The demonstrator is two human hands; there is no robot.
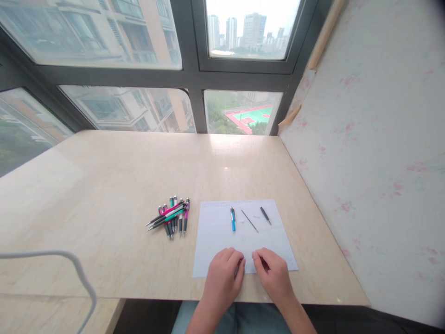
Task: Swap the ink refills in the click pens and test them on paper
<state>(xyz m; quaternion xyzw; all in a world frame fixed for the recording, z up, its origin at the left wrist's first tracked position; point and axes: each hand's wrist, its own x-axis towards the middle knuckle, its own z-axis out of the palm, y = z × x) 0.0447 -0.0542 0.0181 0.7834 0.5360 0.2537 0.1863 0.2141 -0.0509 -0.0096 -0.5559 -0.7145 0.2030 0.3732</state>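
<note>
This looks like a home: floral wallpaper (368, 139) right of the broad window (190, 76), an apartment building (153, 28) beyond it.

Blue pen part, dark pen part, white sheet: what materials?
Blue pen part: probably plastic, maybe glossy; bright, saturated colour.
Dark pen part: perhaps rubber or plastic, seemingly matte; dull, dark surface.
White sheet: likely paper, matte; thin, flat, faint marks along its far edge.
</note>
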